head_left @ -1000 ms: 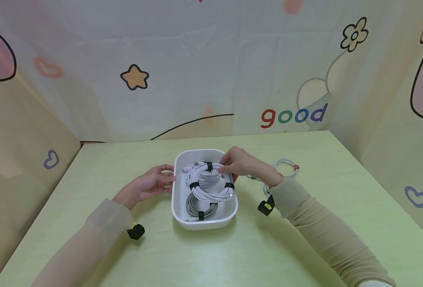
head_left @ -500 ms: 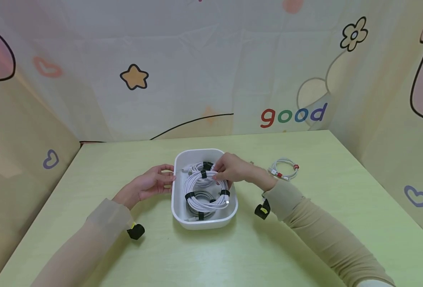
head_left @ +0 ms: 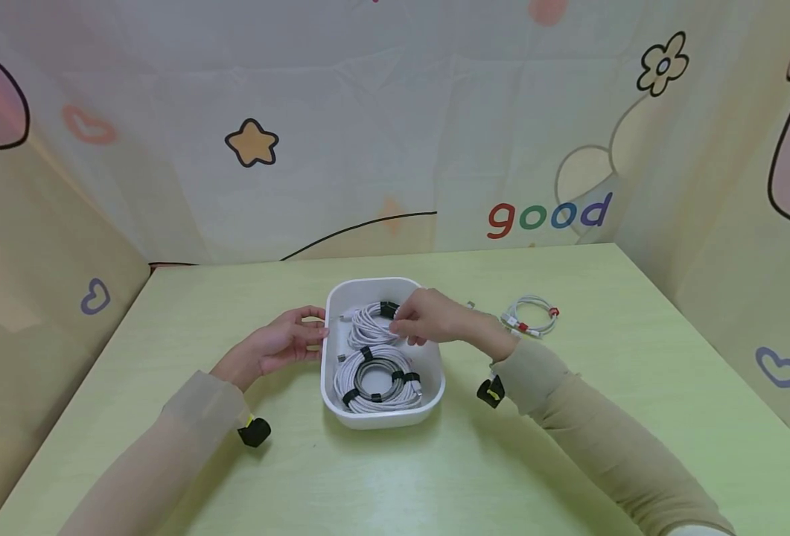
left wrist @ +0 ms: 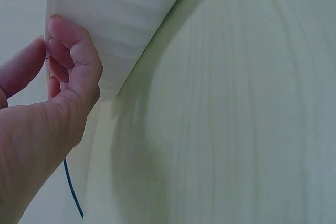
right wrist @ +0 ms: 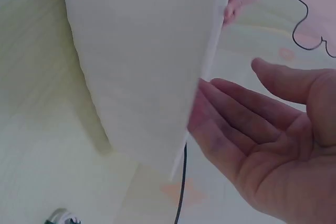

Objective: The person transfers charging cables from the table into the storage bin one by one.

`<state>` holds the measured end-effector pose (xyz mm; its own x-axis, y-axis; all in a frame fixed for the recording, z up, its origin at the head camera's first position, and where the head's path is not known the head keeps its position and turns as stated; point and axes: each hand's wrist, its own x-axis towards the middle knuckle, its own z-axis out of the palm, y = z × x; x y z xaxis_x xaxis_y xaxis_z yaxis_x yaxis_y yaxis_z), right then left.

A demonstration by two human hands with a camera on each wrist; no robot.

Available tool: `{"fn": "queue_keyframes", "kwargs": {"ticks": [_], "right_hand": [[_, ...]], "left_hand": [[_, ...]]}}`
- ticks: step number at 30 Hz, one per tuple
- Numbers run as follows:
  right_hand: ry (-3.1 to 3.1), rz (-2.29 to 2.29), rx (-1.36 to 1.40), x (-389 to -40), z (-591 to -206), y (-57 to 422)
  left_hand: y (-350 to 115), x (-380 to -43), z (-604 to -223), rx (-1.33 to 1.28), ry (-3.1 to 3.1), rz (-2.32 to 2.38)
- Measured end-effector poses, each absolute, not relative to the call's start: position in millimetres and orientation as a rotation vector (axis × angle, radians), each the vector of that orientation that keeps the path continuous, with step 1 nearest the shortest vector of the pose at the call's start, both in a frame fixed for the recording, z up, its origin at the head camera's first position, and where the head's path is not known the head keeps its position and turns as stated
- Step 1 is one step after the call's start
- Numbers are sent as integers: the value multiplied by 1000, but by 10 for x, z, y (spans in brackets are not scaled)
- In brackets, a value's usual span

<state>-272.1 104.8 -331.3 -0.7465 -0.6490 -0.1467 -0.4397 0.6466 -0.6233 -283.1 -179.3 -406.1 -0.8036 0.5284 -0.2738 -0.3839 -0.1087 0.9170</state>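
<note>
The left hand (head_left: 290, 342) pinches the white box (head_left: 383, 421) at 9 o'clock, thumb at the rim, likely to steady it. The right hand (head_left: 431, 316), thumb apart, reaches over 2 o'clock, gripping nothing. Inside, strapped to stay coiled, lie a white cable (head_left: 365, 333) near 12 and another white cable (head_left: 343, 376) near 6, ringing a grey cable (head_left: 362, 372). On the table (head_left: 301, 476), a red-tied cable (head_left: 532, 300) sits outside, towards 3.

Screened booth — cartoon-print backdrop (head_left: 341, 164), pale table (head_left: 301, 484)

Fingers (left wrist: 79, 69) against white bin (left wrist: 126, 11)
</note>
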Motion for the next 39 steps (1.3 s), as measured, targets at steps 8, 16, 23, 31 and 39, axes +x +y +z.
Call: {"fn": "queue_keyframes", "kwargs": {"ticks": [8, 16, 23, 31, 39], "right_hand": [[2810, -919, -729, -2858, -3251, 1527], [2964, -876, -422, -3084, -3381, 2277], [3010, -718, -173, -3173, -3441, 2694], [2992, -596, -76, -3255, -3608, 2972], [2910, -634, -31, -3308, -3743, 3075]], "left_hand": [[-1786, -2823, -4043, 151, 1571, 1963], [-1788, -2825, -4044, 143, 1584, 1953], [-1809, -2843, -4067, 151, 1590, 1956], [-1807, -2857, -4055, 153, 1574, 1961], [-1797, -2842, -4058, 150, 1566, 1959]]}}
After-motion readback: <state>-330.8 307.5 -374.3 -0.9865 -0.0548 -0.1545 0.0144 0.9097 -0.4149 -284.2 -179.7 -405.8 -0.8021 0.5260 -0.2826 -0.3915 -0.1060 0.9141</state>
